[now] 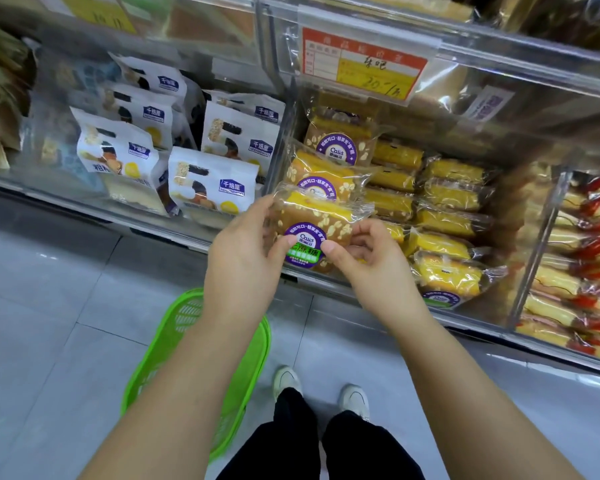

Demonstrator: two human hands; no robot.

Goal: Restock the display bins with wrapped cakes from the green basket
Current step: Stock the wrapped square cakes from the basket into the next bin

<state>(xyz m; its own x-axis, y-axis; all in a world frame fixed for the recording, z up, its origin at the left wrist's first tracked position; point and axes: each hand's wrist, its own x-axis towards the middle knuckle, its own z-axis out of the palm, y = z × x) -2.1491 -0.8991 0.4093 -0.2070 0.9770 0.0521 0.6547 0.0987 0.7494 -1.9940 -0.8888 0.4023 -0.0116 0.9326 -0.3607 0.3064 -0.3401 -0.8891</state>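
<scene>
A person holds one wrapped cake (317, 233) in both hands at the front edge of a clear display bin (520, 140). The left hand (243, 251) grips its left side, thumb on the purple label; the right hand (368, 258) pinches its lower right corner between thumb and curled fingers. More wrapped cakes (444, 202) lie stacked in the bin behind. The green basket (246, 386) sits on the tiled floor beside the person's white shoes (355, 400). White snack bags (208, 183) fill the neighbouring bin on the left.

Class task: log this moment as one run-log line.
both hands grip wrapped cake | over middle bin | green basket on floor
</scene>
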